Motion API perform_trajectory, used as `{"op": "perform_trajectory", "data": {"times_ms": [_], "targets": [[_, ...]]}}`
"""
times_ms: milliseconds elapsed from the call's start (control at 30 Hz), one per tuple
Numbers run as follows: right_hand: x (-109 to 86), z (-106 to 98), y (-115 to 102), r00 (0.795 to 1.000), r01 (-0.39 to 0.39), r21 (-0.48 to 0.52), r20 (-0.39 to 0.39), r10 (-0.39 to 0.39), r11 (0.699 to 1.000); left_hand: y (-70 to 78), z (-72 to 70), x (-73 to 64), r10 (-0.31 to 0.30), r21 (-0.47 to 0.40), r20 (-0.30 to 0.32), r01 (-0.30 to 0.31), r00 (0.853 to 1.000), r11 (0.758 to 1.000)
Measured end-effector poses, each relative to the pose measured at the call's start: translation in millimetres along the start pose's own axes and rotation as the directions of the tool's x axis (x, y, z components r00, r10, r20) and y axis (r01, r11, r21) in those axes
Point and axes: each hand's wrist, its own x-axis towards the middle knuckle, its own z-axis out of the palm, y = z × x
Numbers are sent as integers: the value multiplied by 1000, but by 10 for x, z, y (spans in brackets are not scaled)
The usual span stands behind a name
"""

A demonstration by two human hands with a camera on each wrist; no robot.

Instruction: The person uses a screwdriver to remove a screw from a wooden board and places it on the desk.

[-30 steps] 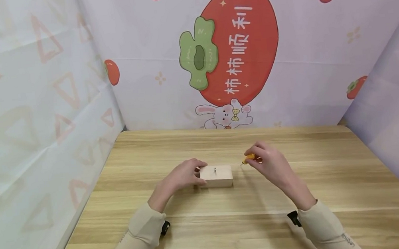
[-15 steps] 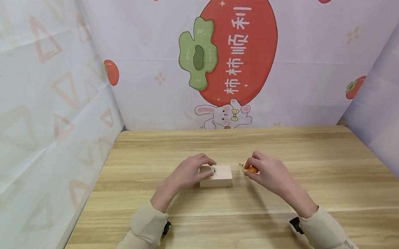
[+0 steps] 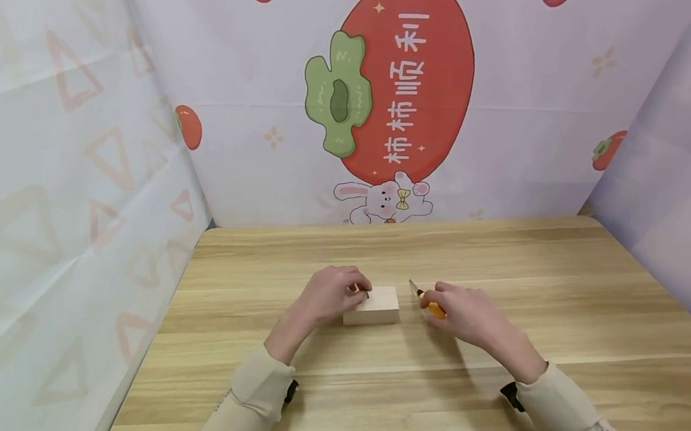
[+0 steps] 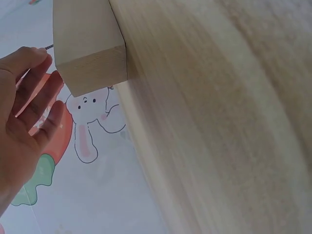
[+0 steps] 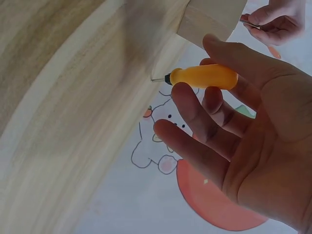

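Observation:
A pale wooden block point(image 3: 383, 300) lies on the table, with a small metal screw point(image 3: 368, 295) standing upright from its top. My left hand point(image 3: 331, 293) is over the block's left part and pinches the screw between thumb and fingertips; the right wrist view shows this grip on the screw point(image 5: 251, 23) too. To the right of the block, my right hand point(image 3: 468, 311) holds a yellow-handled screwdriver point(image 3: 434, 308). Its short metal shaft points forward and left, apart from the block. In the right wrist view the yellow handle point(image 5: 204, 77) sits between thumb and fingers.
The wood-grain table point(image 3: 364, 408) reaches back to a white cloth backdrop point(image 3: 254, 176) printed with red persimmons and a rabbit. A cloth side wall point(image 3: 76, 269) stands along the left, another point(image 3: 682, 211) along the right.
My left hand has gone from gripping the block's left end to pinching the screw. My right hand has come lower and nearer, turning the screwdriver so that its tip points away from me.

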Motion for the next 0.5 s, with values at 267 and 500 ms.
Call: {"op": "perform_trajectory", "data": {"times_ms": [267,500], "targets": [[30,42,16,998,-24,6,56,24,1000,3,23,28,-27,-25,-5,27,1000,999],[50,56,21,992,-46,21,119,43,999,39,12,39,-94,-52,13,94,996,994]]}}
